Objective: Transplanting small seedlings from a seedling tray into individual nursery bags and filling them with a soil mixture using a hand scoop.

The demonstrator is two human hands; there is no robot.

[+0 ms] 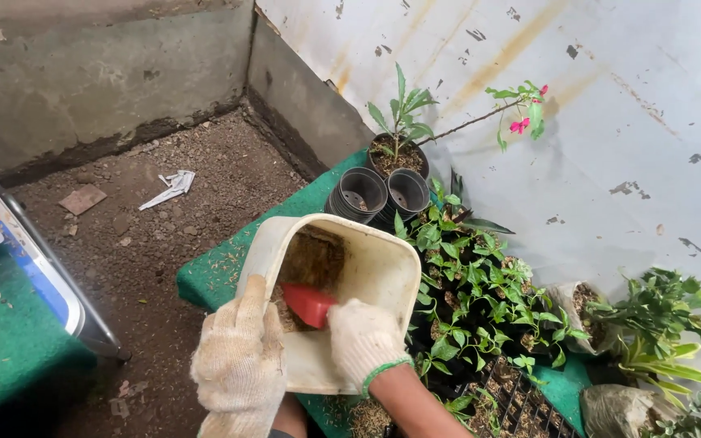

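while the left hand (239, 357) grips the cream tub (371, 272), the right hand (363, 337) closes on a red scoop (308, 303) in its soil (2 black pots (379, 195) at 12 o'clock look unfilled).

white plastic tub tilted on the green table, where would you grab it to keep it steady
Grip the white plastic tub by its near left rim from the person's side, as the gloved left hand does. The mouth faces up and toward the person, and the right hand works the red scoop inside.
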